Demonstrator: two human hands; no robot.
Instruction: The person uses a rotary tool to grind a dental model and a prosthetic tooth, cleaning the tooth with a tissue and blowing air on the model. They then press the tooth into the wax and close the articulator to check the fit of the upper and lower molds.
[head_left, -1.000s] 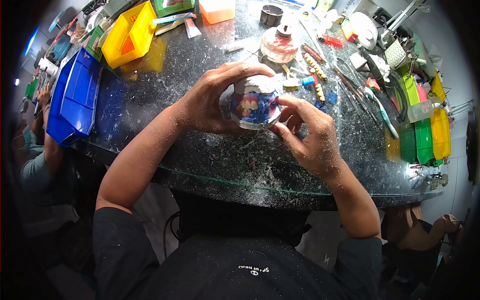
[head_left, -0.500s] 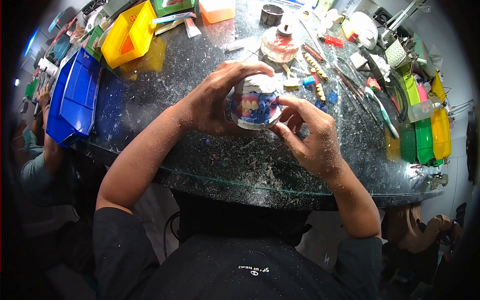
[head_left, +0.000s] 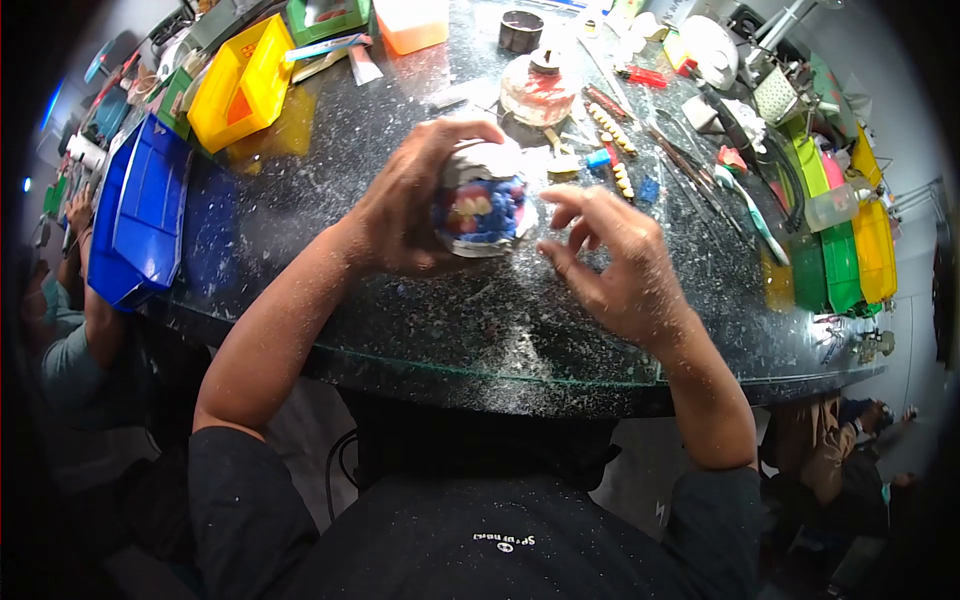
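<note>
My left hand (head_left: 410, 195) is wrapped round a dental model (head_left: 484, 212) with white plaster above and below, blue and red wax between, and pale artificial teeth set in it. The model is held upright above the dusty dark worktop (head_left: 420, 330), slightly blurred. To its right, my right hand (head_left: 615, 255) stands apart from it, fingers bent and spread, with nothing between them. Beyond the model sits an alcohol burner (head_left: 540, 88) with a reddish-stained glass body. Strips of artificial teeth (head_left: 612, 130) and a small blue-ended piece (head_left: 598, 158) lie just past my right hand.
Blue (head_left: 140, 215) and yellow (head_left: 240, 90) bins stand at the left. At the right lie a toothbrush (head_left: 752, 215), several slim tools (head_left: 690, 160) and a green bin (head_left: 842, 265). A black ring-shaped cup (head_left: 521, 32) is at the back. A co-worker's hand (head_left: 80, 210) shows at far left.
My right hand has let go of the dental model, its fingers now apart from it. My left hand has moved slightly left with the model. The whole view has shifted a little.
</note>
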